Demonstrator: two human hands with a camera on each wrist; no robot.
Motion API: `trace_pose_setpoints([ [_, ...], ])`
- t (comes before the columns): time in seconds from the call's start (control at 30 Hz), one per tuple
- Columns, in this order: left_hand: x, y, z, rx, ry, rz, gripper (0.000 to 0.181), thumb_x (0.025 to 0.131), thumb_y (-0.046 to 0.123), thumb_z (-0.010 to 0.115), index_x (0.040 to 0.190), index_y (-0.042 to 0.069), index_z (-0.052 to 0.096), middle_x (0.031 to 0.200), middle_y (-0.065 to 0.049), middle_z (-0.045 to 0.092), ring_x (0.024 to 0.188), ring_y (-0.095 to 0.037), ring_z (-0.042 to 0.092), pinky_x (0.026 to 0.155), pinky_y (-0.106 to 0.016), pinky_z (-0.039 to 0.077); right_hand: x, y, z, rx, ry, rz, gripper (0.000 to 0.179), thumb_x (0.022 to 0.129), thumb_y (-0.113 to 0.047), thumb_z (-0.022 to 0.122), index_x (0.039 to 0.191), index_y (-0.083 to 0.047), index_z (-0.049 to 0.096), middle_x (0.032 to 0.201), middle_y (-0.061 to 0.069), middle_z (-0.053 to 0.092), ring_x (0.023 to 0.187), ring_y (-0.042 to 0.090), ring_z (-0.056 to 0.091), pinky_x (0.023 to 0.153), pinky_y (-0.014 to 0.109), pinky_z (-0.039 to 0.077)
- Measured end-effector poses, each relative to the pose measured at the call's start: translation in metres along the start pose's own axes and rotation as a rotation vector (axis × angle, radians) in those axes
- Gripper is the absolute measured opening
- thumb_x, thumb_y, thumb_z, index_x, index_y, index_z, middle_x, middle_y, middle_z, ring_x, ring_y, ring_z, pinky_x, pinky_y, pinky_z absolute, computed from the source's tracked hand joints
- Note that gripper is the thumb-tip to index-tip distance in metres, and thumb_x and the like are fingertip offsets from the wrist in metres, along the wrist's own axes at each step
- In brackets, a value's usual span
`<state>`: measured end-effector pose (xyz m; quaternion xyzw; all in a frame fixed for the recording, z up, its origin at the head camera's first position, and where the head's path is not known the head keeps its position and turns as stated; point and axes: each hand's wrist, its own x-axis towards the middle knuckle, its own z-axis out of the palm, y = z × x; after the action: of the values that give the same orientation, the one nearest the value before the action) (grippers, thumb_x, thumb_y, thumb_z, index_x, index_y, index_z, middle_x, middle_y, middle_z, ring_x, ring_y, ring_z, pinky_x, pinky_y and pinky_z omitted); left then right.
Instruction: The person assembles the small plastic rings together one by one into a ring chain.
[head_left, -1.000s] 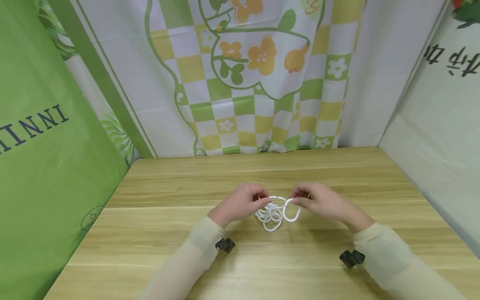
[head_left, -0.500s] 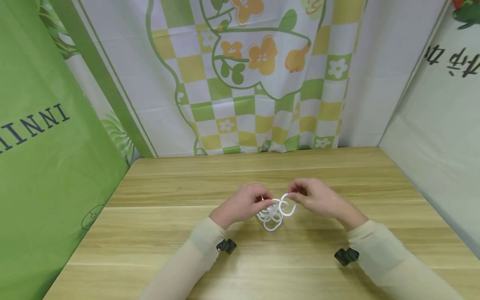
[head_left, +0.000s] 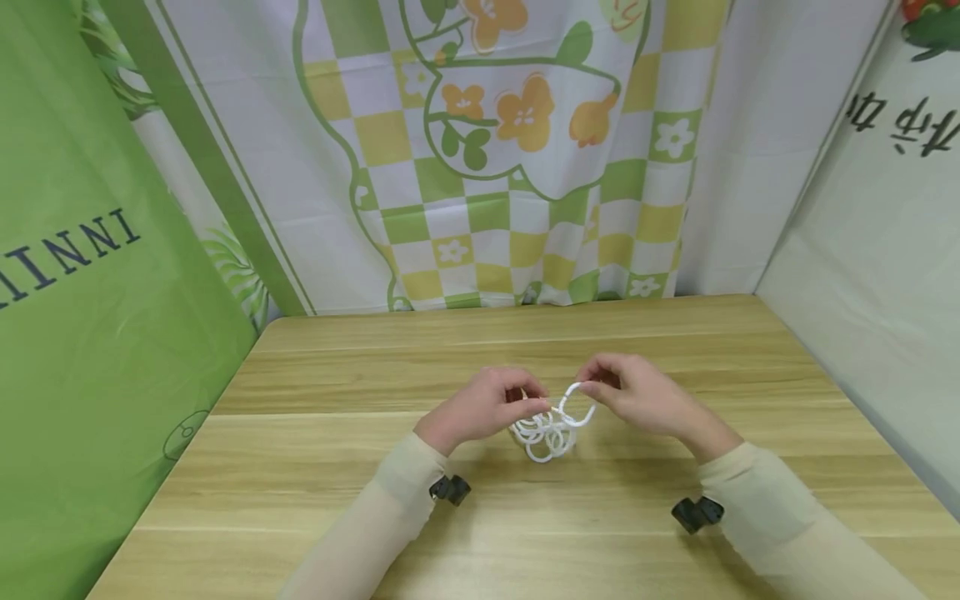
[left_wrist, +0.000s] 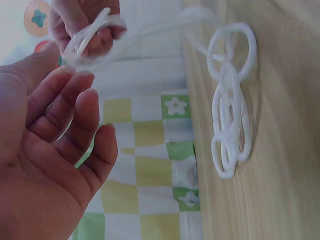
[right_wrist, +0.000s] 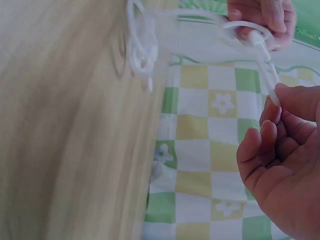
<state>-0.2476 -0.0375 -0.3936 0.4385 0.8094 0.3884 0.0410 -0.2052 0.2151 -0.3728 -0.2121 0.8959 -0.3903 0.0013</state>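
Note:
My left hand (head_left: 487, 407) pinches a white plastic link between thumb and fingertips, above a bunch of linked white rings (left_wrist: 230, 85). To its right, my right hand (head_left: 641, 402) pinches a white open ring (head_left: 578, 424), a C-shaped loop with a gap. In the right wrist view, thumb and forefinger (right_wrist: 276, 98) hold the end of this ring. It meets the left hand's link near the left fingertips; whether the two are hooked together I cannot tell. Several more rings hang or lie in a chain below, resting on the table and partly blurred in the wrist views.
The wood-grain table (head_left: 360, 367) spreads around both hands. A checked floral curtain (head_left: 487, 217) hangs at its back edge, a green cloth (head_left: 90, 375) on the left and a white cloth (head_left: 885, 275) on the right. Black wrist cameras (head_left: 450, 490) sit on both sleeves.
My right hand has risen slightly and shifted a little left, bringing its open ring closer to the left fingertips and tilting it. The left hand has barely moved.

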Motion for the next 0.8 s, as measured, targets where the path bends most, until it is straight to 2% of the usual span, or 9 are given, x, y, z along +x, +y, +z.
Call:
trace_pose_setpoints([
  [0.07,0.0,-0.007,-0.003,-0.015,0.017,-0.057,0.021,0.098,0.027,0.063,0.106,0.01,0.072,0.088,0.002,0.066,0.07,-0.012,0.056,0.061,-0.024,0.048,-0.001,0.0,-0.006,0.015,0.03,-0.008,0.006,0.097,-0.015,0.064,0.095,-0.009,0.065,0.081,0.002,0.061,0.07,0.016,0.052,0.06,0.028,0.045],
  [0.17,-0.001,-0.022,-0.004,0.022,0.022,-0.149,0.028,0.101,0.031,0.056,0.112,0.009,0.07,0.097,-0.001,0.067,0.081,-0.015,0.059,0.069,-0.028,0.05,-0.005,-0.001,-0.015,0.047,0.064,-0.001,0.006,0.097,-0.014,0.063,0.096,-0.008,0.064,0.084,0.002,0.061,0.072,0.017,0.053,0.061,0.028,0.046],
  [0.23,-0.001,-0.033,-0.003,0.068,-0.012,-0.211,0.032,0.103,0.034,0.051,0.119,0.01,0.067,0.107,-0.001,0.066,0.092,-0.015,0.059,0.078,-0.03,0.05,-0.009,-0.001,-0.019,0.062,0.074,0.011,0.007,0.097,-0.015,0.063,0.097,-0.008,0.064,0.085,0.003,0.061,0.072,0.018,0.053,0.061,0.028,0.046],
  [0.37,-0.001,-0.052,0.005,0.154,-0.103,-0.271,0.038,0.105,0.038,0.043,0.127,0.015,0.063,0.122,0.003,0.062,0.113,-0.018,0.053,0.096,-0.036,0.044,-0.014,0.0,-0.025,0.079,0.076,0.018,0.008,0.098,-0.016,0.062,0.098,-0.009,0.063,0.086,0.004,0.06,0.072,0.019,0.052,0.06,0.028,0.046],
  [0.53,0.002,-0.061,0.01,0.198,-0.156,-0.352,0.047,0.106,0.048,0.031,0.132,0.02,0.059,0.131,0.003,0.059,0.129,-0.027,0.044,0.109,-0.043,0.033,-0.022,0.002,-0.029,0.09,0.1,0.024,0.009,0.098,-0.017,0.062,0.098,-0.008,0.062,0.086,0.005,0.06,0.072,0.018,0.051,0.059,0.028,0.044],
  [0.67,-0.001,-0.066,0.002,0.246,-0.168,-0.39,0.047,0.106,0.046,0.033,0.132,0.018,0.059,0.132,-0.002,0.06,0.132,-0.034,0.044,0.11,-0.048,0.031,-0.031,0.013,-0.037,0.096,0.152,0.044,0.014,0.098,-0.015,0.061,0.103,-0.002,0.062,0.089,0.006,0.059,0.074,0.015,0.052,0.06,0.026,0.045],
  [0.8,-0.011,-0.079,-0.016,0.323,-0.119,-0.383,0.037,0.105,0.041,0.041,0.119,0.016,0.065,0.111,-0.002,0.067,0.114,-0.03,0.056,0.101,-0.046,0.039,-0.044,0.034,-0.049,0.064,0.229,0.079,0.024,0.099,-0.013,0.059,0.117,0.004,0.058,0.091,0.011,0.059,0.072,0.012,0.052,0.056,0.025,0.044],
])
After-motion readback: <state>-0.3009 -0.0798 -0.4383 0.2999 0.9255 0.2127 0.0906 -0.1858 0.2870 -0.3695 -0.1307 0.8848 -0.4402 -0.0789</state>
